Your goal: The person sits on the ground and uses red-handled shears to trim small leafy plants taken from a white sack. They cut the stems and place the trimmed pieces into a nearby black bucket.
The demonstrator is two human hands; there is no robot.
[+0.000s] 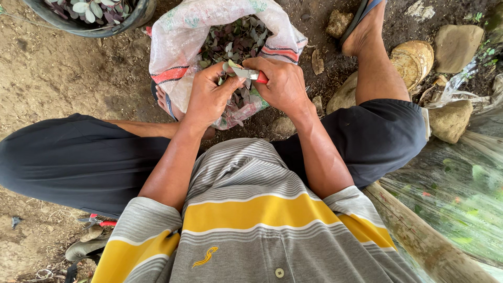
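Red-handled cutter (250, 75) — gripped in right hand (283, 84), fingers curled shut round the handle, over the open woven sack (181, 36) of leaves. Left hand (208, 97) — fingertips pinching a small leaf cutting (233, 64) at the blades.

We cannot see what our left hand (207, 97) pinches: the fingers cover it. Our right hand (283, 84) wraps most of the cutter (246, 73), so only a short metal part and a bit of red handle show. The woven sack (178, 39) runs off the top edge, and our hands hide much of its leaves (236, 39). The dark tub (105, 26) at the top left corner is cut off too. At the lower right, the clear plastic sheet (456, 204) is blurred. A red-handled tool (97, 222) is half hidden under our left thigh.
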